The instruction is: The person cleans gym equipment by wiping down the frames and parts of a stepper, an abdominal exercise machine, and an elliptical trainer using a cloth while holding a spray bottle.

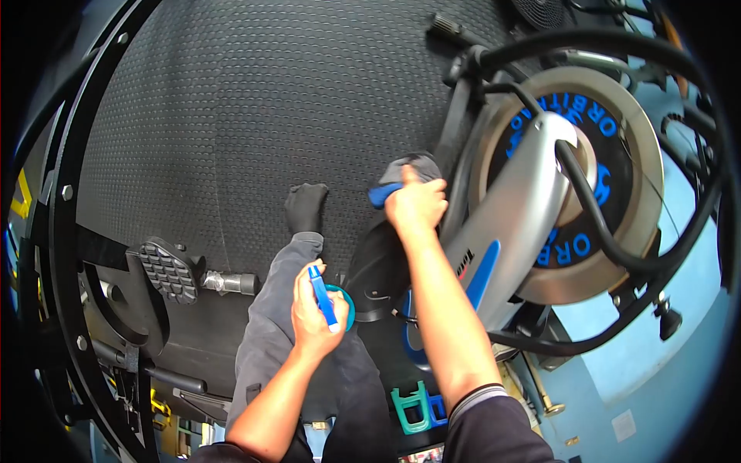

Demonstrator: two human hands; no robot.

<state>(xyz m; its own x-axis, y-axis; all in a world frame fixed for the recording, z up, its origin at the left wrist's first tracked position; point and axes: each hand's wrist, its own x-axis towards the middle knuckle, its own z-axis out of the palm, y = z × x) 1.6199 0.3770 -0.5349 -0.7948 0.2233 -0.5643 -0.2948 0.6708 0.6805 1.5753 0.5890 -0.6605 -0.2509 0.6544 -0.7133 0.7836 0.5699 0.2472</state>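
My left hand (310,312) is wrapped round a spray bottle (321,297) with a blue trigger head; part of its teal body shows beside the palm. My right hand (417,207) reaches forward and grips a grey and blue cloth (421,164). The cloth is bunched under the fingers, beside the dark frame of an exercise bike (505,212). Whether it touches the frame, I cannot tell. The bike has a silver cover and a large flywheel (571,166) with blue lettering.
Textured black matting (270,92) covers the floor. A black metal frame (65,231) with bolts stands at the left, near a ridged pedal (167,270). Curved black bars (602,48) arch over the bike. A green plastic stool (411,409) is behind, near my right arm.
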